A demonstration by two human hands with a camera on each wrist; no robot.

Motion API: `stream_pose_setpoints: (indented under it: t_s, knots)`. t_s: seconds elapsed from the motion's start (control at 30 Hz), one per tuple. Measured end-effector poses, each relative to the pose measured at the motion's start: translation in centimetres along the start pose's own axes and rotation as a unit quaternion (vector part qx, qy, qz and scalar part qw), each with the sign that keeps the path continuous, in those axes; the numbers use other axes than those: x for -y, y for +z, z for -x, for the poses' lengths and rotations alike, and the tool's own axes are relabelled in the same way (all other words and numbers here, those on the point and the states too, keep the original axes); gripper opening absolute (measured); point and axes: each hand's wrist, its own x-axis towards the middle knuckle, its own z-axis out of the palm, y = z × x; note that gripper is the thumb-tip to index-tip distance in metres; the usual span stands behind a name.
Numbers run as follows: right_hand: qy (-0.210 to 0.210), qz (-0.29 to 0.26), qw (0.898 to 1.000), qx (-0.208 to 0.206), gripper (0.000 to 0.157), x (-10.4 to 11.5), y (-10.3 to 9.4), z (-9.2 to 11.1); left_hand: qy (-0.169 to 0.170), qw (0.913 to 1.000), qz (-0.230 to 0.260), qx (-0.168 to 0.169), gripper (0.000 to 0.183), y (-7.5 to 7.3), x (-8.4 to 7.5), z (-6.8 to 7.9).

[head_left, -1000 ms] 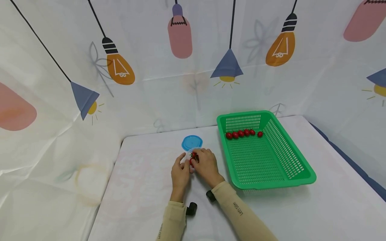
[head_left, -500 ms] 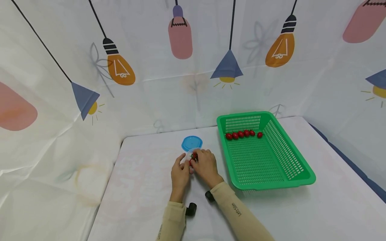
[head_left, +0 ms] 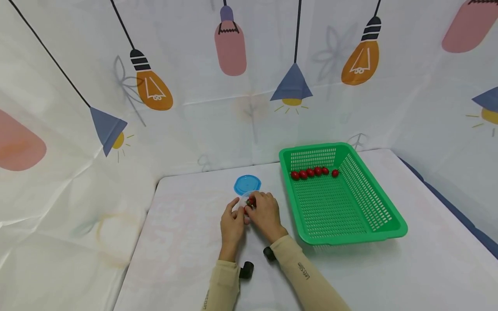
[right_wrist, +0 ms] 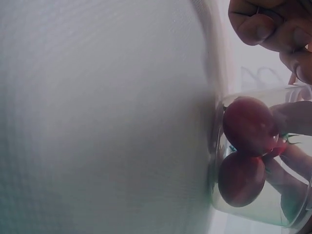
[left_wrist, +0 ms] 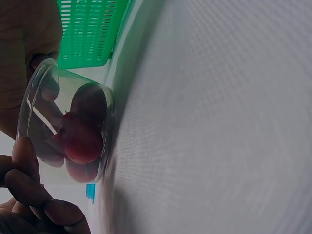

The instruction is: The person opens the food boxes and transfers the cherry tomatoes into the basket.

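In the head view a small clear plastic cup (right_wrist: 256,218) with cherry tomatoes (right_wrist: 241,179) in it stands between my two hands. My left hand (head_left: 231,230) is at its left side; the index finger sticks out, the other fingers are curled, and a fingertip rests on the rim in the left wrist view. My right hand (head_left: 268,217) reaches in from the right, thumb and fingers inside the cup, pinching a cherry tomato (right_wrist: 278,147) with a green stem end. Its fingers partly hide the tomatoes from above. In both wrist views the tomatoes lie against the cup's bottom.
A blue round lid (head_left: 247,185) lies flat just behind the cup. To the right stands a green slotted basket (head_left: 352,239), with several cherry tomatoes (head_left: 311,172) in a row near its back wall. White cloth (head_left: 179,242) covers the table; a patterned sheet hangs behind.
Both hands stay at the cup; the right fingers shift slightly over the tomatoes inside it. The basket and lid stay put, and the head view sways a little.
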Motion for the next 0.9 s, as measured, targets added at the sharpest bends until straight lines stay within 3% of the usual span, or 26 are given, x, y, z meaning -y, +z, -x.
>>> stream_pose_setpoints:
  t_s: [0.3,0.9]
  knots:
    - [0.000,0.013,1.000,0.008,0.031,0.16,-0.03,0.20,0.003,1.0000,0.001,-0.001,0.038,-0.03,0.10,0.15]
    - [0.009,-0.046,0.999,-0.007,0.025,-0.18,0.02,0.35,0.006,0.9999,0.009,0.001,0.037,-0.07,-0.04,0.20]
